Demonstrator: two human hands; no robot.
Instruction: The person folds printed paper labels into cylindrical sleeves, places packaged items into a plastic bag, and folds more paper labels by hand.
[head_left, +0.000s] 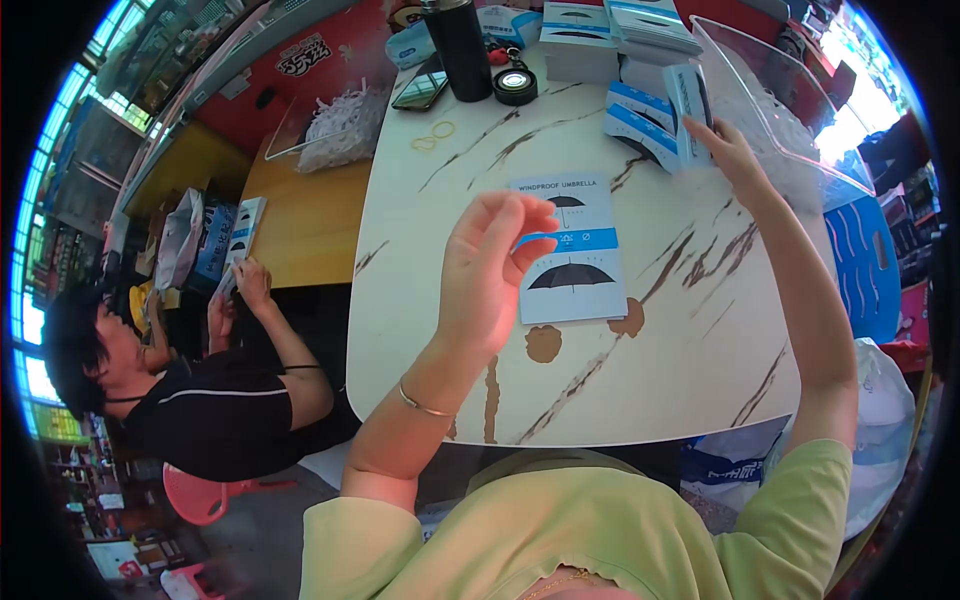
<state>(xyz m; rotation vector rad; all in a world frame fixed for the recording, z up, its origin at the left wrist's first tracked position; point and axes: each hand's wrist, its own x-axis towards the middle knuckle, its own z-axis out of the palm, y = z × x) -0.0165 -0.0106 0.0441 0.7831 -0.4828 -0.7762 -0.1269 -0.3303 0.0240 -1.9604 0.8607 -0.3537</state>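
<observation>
A white and blue printed card (573, 290), marked "WINDPROOF UMBRELLA" with umbrella pictures, lies flat on the marble-patterned table (440, 270). Raised over its left edge is my left hand (490, 260), fingers loosely curled and apart, with nothing visible in it. At the back right, my right hand (728, 152) grips an upright umbrella card (688, 120) by its right side. Just left of that, a few more umbrella cards (640, 125) lie overlapped. My fingers partly cover the left edge of the flat card.
Behind stand stacks of umbrella cards (652, 28), a black bottle (458, 50), a phone (421, 90) and a round black object (515, 87). A clear bin (765, 95) is at the right. Rubber bands (433, 136) lie left. A co-worker (220, 400) handles similar cards.
</observation>
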